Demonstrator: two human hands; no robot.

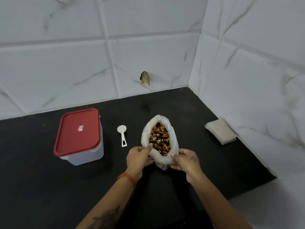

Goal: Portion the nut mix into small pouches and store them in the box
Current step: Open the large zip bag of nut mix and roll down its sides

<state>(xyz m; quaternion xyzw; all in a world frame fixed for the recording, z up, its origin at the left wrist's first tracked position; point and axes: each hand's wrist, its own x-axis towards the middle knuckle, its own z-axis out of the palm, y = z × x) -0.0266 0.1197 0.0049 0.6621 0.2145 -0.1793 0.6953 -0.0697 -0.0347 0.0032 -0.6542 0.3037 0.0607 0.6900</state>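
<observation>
A white plastic bag (174,138) stands open at the middle of the black counter, full of brown and dark nut mix (159,139). My left hand (140,158) pinches the bag's near left rim and my right hand (185,160) grips its near right rim, holding the mouth wide. A white scoop (122,133) lies just left of the bag. Further left stands a clear plastic box with its red lid (78,132) closed. A stack of small flat pouches (220,133) lies at the right, by the wall.
The black counter (41,187) ends against white tiled walls at the back and right. A small brownish patch (145,78) marks the back wall above the counter. The counter's right edge steps in near my right forearm.
</observation>
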